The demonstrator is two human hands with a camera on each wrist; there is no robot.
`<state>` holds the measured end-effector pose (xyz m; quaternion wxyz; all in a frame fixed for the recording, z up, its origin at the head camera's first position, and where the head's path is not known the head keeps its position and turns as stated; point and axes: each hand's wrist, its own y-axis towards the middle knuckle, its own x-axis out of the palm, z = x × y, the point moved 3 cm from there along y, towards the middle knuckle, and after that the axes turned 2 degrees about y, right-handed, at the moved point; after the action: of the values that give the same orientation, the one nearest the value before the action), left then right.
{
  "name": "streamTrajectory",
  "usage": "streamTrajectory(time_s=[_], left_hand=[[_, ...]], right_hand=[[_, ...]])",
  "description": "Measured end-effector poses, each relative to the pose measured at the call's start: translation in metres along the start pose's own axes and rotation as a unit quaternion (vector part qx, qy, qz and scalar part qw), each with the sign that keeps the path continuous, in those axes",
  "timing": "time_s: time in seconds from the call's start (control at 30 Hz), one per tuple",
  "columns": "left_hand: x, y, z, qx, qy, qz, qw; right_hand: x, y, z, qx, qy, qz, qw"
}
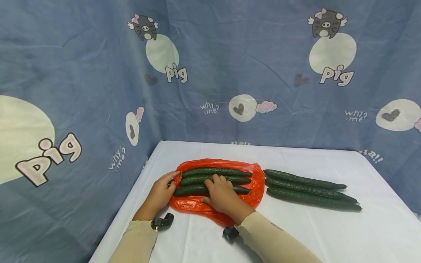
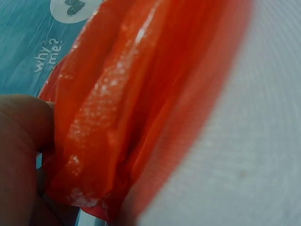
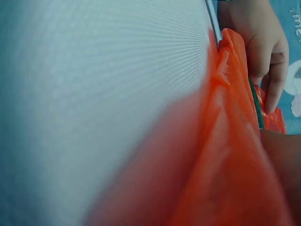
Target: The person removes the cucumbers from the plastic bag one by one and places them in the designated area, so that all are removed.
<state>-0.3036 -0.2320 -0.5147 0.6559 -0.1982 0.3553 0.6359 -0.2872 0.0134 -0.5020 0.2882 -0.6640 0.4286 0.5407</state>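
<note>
A red plastic bag lies spread on the table with three green cucumbers side by side within its outline; the back cucumber is farthest from me. At the bag's left end, my left hand pinches the plastic between thumb and fingers, and the left wrist view shows the crumpled film beside them. My right hand grips the front cucumber, thumb on the near side. Its fingertips reach over to the middle cucumber. In the right wrist view the bag's near side hides what the right fingers hold.
To the right of the bag, three more cucumbers lie side by side on the white tabletop. Blue printed curtains hang behind the table and along its left side. A black wrist camera sits at my left cuff.
</note>
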Motion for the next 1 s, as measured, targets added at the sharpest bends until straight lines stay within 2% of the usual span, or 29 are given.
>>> streamTrajectory(time_s=[0.2,0.57,0.77,1.0], left_hand=[[-0.002,-0.0004,-0.0002,0.004,0.006,0.004,1.0],[0.0004,-0.0004,0.0013,0.009,0.008,0.008,0.9999],[0.0,0.0004,0.0015,0.019,0.012,0.013,0.9997],[-0.0001,0.0001,0.0007,0.018,0.009,0.008,0.9998]], right_hand=[[0.0017,-0.0006,-0.0016,-0.005,0.0,0.001,1.0],[0.0027,-0.0002,-0.002,0.02,0.004,0.007,0.9998],[0.0003,-0.0023,-0.0023,0.012,0.011,0.021,0.9997],[-0.0011,-0.0042,-0.0031,0.007,0.017,0.016,0.9997]])
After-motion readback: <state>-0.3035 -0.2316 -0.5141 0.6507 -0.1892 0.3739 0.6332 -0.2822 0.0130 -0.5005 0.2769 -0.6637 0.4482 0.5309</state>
